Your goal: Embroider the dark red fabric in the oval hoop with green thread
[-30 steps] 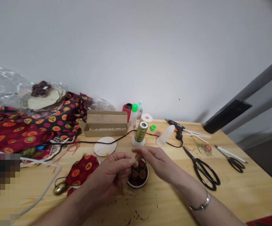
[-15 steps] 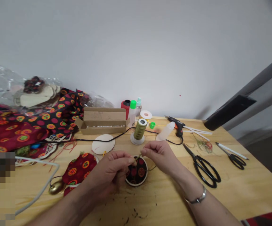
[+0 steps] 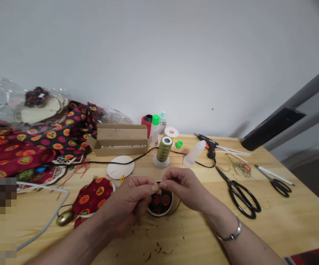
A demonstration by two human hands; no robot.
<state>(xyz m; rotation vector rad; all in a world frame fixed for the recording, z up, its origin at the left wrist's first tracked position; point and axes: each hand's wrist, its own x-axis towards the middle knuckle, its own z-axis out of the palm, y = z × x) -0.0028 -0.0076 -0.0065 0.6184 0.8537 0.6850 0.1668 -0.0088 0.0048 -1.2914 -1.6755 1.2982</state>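
Both hands meet above a small round disc (image 3: 162,208) covered in dark patterned fabric with a pale rim. My left hand (image 3: 137,193) pinches olive thread between thumb and fingertips. Close beside it, my right hand (image 3: 183,186) is pinched at the same thread, their fingertips nearly touching. A strand of olive thread (image 3: 178,205) curves down past the disc's right side. Behind the hands stands an olive thread spool (image 3: 165,150) on a pale base. Fingers hide the thread's exact ends.
Black scissors (image 3: 241,195), smaller scissors (image 3: 278,184), a glue gun (image 3: 207,144) and a white bottle (image 3: 195,154) lie to the right. Leftward are a cardboard box (image 3: 121,149), a white disc (image 3: 120,167), red patterned fabric pieces (image 3: 94,195) and a brass bell (image 3: 65,218).
My right hand has moved left, bringing its fingertips close to those of my left hand. The left hand has stayed almost in place, still pinching the thread.
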